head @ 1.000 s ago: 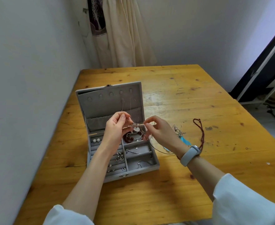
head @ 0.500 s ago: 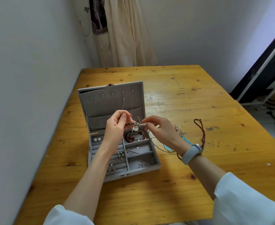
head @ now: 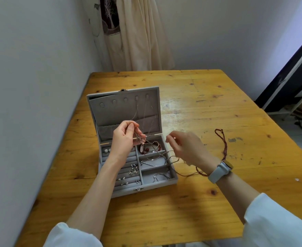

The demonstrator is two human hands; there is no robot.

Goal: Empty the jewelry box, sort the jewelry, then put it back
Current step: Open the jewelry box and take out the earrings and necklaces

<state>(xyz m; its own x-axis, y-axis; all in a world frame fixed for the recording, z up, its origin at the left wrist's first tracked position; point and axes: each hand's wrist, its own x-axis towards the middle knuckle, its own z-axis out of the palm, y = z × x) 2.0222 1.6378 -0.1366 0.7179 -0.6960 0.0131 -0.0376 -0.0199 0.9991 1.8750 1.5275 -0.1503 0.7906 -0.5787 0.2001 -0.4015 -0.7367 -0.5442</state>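
A: Status on the jewelry box [head: 128, 190]?

B: Grey, lid up, sits on the wooden desk [head: 209, 107] near its left edge. Front latch faces the person.

A: Left hand?

B: Left hand [head: 124, 139] is above the box's back edge, thumb and fingertips pinching a thin silver chain [head: 135, 111] with a small cluster of pendants hanging just below the grip. The chain runs up to a hook in the lid.

A: Right hand?

B: Right hand [head: 185, 148] is just right of the box, fingers curled, thumb meeting forefinger. Can't tell if it pinches a strand; too fine and blurred. Grey smartwatch [head: 219, 171] on that wrist.

A: Contents?

B: Left side: ring rolls with pearl studs [head: 107, 150] at the back and small silver earrings [head: 133, 171] further forward. Right side: red bead bracelet [head: 147, 148] in the back compartment, silver chains in the middle and front ones.

A: Anything outside the box?

B: A dark red cord [head: 224, 143] lies on the desk right of the hand, another reddish strand trails from the box under the wrist.
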